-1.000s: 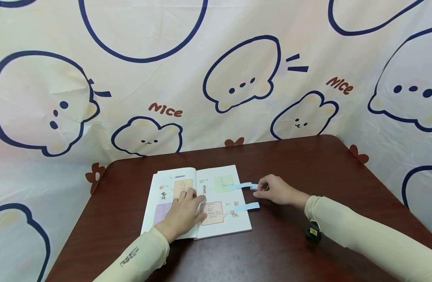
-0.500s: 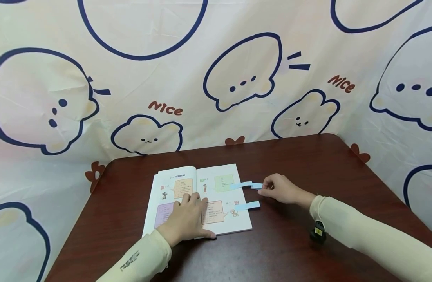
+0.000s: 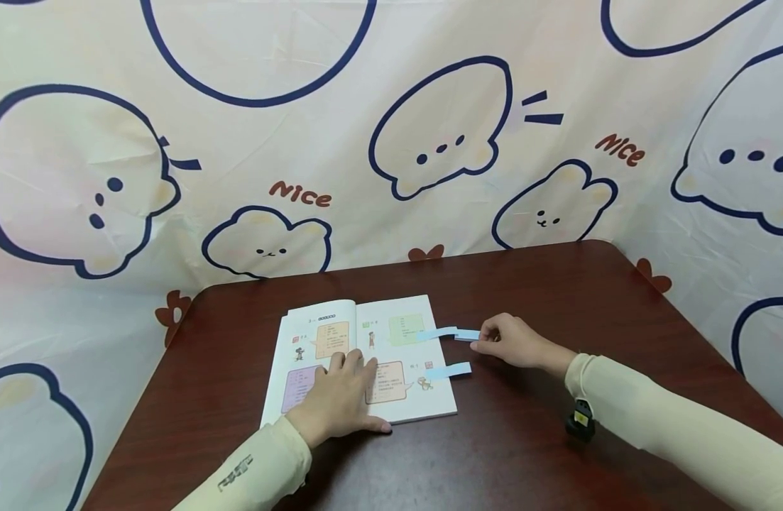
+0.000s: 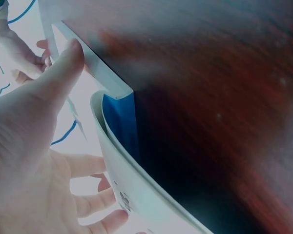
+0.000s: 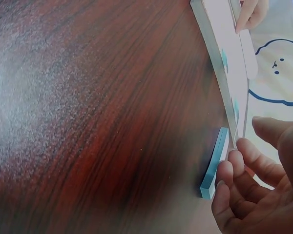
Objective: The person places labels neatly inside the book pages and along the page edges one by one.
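An open book [image 3: 400, 312] lies on the table, its printed pages facing up. My left hand [image 3: 340, 397] rests spread over its gutter and lower pages. The thumb [image 4: 71, 58] of that hand lies along the book's near edge in the left wrist view. My right hand [image 3: 515, 342] pinches the right end of a small pad of blue sticky notes [image 3: 466, 335] beside the right page. In the right wrist view, curled fingers [image 5: 225, 171] are right at the pad's side. One blue strip [image 3: 437, 333] and a lower one [image 3: 451, 370] stick out past the page edge.
The dark brown table [image 3: 525, 454] reaches back to a cartoon-printed cloth [image 3: 340, 142] that hangs behind and along both sides. A black device [image 3: 581, 422] is strapped at the right wrist. The left page [image 3: 282, 333] curves up a little near its lower edge.
My right hand has slid slightly right, so more of the blue pad shows. My left hand has moved down a little and its thumb has spread to the book's near edge.
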Demonstrator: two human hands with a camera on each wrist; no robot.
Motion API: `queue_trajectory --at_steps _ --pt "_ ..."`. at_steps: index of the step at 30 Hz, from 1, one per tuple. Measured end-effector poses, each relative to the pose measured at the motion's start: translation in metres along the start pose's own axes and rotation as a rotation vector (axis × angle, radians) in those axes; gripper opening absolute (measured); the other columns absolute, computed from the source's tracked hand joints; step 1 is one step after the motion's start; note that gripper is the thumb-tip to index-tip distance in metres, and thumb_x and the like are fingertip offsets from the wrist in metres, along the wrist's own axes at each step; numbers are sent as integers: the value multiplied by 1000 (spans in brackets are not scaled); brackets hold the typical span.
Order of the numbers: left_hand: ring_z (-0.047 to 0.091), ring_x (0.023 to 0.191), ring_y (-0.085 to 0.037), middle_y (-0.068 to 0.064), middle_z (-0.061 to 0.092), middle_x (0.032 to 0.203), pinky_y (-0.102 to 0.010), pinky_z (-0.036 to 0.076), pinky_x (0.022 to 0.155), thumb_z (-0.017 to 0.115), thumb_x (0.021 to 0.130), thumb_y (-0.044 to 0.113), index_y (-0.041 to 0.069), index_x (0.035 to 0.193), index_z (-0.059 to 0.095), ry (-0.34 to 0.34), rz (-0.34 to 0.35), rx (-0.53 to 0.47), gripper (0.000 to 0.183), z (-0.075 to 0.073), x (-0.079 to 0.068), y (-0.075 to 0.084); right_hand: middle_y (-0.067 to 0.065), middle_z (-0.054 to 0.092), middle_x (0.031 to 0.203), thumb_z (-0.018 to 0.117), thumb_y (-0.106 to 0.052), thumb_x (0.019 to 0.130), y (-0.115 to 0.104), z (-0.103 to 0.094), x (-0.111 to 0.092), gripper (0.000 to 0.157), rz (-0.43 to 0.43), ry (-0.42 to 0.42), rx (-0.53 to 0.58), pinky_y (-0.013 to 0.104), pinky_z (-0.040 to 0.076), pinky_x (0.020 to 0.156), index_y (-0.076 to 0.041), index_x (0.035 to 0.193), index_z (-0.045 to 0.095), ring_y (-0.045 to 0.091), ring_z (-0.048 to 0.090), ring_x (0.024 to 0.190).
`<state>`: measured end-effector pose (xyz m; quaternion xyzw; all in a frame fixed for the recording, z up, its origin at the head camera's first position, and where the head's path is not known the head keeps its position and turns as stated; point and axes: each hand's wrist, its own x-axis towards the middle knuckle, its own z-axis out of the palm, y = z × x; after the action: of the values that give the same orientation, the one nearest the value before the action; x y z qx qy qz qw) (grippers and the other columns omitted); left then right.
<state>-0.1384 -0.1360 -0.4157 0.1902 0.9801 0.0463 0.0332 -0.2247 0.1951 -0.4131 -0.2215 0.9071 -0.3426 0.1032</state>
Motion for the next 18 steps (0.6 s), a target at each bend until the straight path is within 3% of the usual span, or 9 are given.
queue_trajectory --at_steps 15,18 --pt "48 124 -44 -17 54 137 -61 48 85 77 80 60 19 139 63 7 36 -66 73 -6 -6 -3 1 56 70 70 -24 96 1 -4 -2 22 12 8 -9 28 43 59 -9 80 68 13 50 62" --pt "50 119 -41 -14 58 127 -58 48 81 76 81 59 15 133 65 21 25 -41 69 -6 -6 0 1 56 71 70 -25 96 2 -5 -2 22 19 12 -4 28 43 58 -9 80 68 13 49 62"
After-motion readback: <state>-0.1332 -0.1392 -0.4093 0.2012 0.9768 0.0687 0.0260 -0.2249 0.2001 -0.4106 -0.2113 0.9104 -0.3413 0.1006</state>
